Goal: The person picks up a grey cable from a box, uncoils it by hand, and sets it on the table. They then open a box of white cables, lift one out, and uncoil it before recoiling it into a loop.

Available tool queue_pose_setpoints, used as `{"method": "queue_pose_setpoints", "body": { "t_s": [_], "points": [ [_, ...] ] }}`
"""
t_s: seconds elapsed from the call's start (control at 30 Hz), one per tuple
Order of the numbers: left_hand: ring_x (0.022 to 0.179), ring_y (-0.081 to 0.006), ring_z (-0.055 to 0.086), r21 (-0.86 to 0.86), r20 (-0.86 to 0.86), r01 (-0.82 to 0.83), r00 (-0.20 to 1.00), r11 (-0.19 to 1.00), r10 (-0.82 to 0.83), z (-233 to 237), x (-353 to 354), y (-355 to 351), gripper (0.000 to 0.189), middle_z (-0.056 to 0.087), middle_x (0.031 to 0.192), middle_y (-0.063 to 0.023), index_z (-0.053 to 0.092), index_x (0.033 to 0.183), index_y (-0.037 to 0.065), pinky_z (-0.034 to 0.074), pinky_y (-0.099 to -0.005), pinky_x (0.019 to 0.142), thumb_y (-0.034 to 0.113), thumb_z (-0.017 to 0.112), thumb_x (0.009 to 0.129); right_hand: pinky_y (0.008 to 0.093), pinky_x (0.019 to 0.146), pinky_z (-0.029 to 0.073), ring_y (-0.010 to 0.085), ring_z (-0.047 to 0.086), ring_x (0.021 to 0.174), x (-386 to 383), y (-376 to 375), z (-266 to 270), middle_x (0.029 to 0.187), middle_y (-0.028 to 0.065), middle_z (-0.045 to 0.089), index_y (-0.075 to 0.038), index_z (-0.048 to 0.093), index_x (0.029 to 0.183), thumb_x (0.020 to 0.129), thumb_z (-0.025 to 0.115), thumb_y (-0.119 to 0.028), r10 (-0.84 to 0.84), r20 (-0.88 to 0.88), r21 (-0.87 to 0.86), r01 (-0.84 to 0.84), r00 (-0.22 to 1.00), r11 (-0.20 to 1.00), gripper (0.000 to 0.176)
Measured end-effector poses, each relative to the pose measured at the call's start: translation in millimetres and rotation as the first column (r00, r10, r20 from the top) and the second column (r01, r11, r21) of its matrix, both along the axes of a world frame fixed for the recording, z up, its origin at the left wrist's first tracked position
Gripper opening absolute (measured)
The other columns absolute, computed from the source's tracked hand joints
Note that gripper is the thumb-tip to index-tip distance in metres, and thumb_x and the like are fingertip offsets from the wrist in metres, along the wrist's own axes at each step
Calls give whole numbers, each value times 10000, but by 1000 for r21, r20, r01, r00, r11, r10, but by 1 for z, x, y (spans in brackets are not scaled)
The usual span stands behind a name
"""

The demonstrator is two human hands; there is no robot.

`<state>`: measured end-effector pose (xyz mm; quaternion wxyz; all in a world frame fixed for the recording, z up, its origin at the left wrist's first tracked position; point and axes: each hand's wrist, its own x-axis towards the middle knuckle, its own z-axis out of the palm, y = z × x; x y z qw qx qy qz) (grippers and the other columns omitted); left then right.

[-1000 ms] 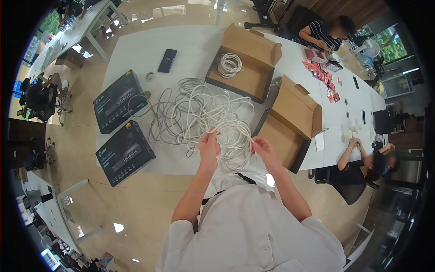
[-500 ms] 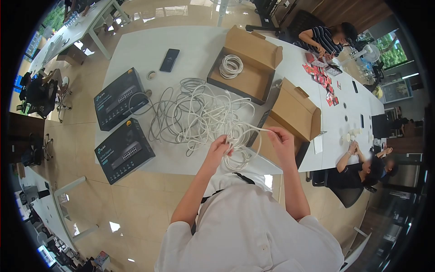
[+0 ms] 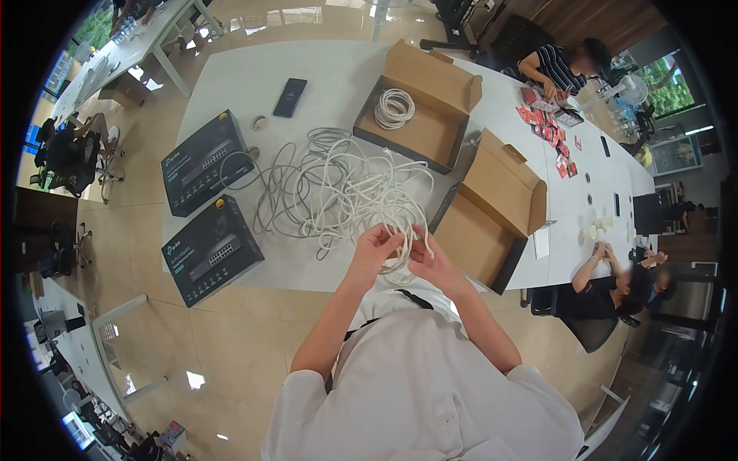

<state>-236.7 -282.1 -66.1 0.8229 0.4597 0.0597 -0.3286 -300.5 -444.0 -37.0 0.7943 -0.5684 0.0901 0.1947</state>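
A tangled heap of white cable (image 3: 338,192) lies across the white table (image 3: 231,84). My left hand (image 3: 374,250) and my right hand (image 3: 429,259) meet at the table's near edge, both closed on a coiled bundle of that white cable (image 3: 400,234). The hands nearly touch each other. An open cardboard box (image 3: 419,104) behind the heap holds a small finished cable coil (image 3: 393,109). A second open cardboard box (image 3: 492,211) stands just right of my hands.
Two black boxed network switches (image 3: 204,161) (image 3: 211,250) lie at the table's left. A black phone (image 3: 290,97) and a tape roll (image 3: 260,123) lie further back. One person sits at the far right end with red packets (image 3: 550,127); another sits lower right.
My right hand, which had pulled a strand out to the right half a second ago, has swung back left to meet my left hand at the coil.
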Motion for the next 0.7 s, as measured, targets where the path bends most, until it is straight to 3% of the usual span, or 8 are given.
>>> {"method": "queue_pose_setpoints", "body": {
  "t_s": [0.03,0.2,0.3,0.4,0.43,0.53,0.63,0.7],
  "points": [
    [740,-80,606,84,38,27,999,996,-31,0,0,1,141,653,856,-27,622,960,44,494,-220,620,153,655,878,315,933,428,171,538,1078,1,1,-13,1180,115,541,-38,242,1435,819,723,-140,-20,39,-234,29,999,972,788],
    [726,-76,595,382,110,153,972,912,-209,-1,2,11,174,651,785,-33,643,901,21,486,-215,654,183,688,857,267,761,473,104,568,843,5,-8,-1,945,65,600,2,402,1328,847,688,-106,-25,-17,-269,20,1000,963,571],
    [777,-109,615,137,123,77,988,988,-94,-17,-5,6,268,651,852,-51,611,993,-5,495,-251,711,175,716,824,255,743,470,88,561,816,8,-16,0,910,52,607,11,444,1294,864,660,-77,-59,-6,-231,56,998,971,489],
    [754,-109,592,248,452,78,873,966,-186,-16,-22,-11,312,642,921,-38,562,1104,21,473,-257,702,102,679,827,240,732,460,75,554,814,7,-16,-2,898,37,614,6,469,1286,889,629,-85,-103,65,-234,115,993,965,438],
    [757,-114,584,207,520,72,836,976,-172,-15,-30,-18,405,623,986,-46,508,1191,19,470,-269,690,62,657,817,234,725,457,70,552,813,7,-15,-2,894,32,617,4,476,1286,898,619,-92,-112,96,-241,132,989,962,424],
    [704,-101,554,368,451,106,848,924,-277,4,-34,-22,322,622,903,-28,527,1164,14,459,-258,649,80,609,860,254,824,459,84,561,937,4,-15,-2,1016,46,623,2,500,1285,936,564,-117,-123,69,-240,136,990,961,375],
    [593,-53,503,278,231,181,941,943,-249,-5,-25,-17,254,588,740,10,572,1101,17,413,-224,538,134,609,879,217,787,450,55,554,904,3,-28,-2,1028,30,632,6,570,1213,942,563,-142,-197,109,-333,223,974,916,309],
    [525,-24,395,141,137,41,989,989,-61,-6,-19,-9,182,488,638,51,590,1052,25,323,-206,482,138,572,909,193,717,427,34,533,834,2,-41,11,959,-4,626,8,605,1165,939,574,-158,-216,66,-432,223,974,874,282]
  ]
}}
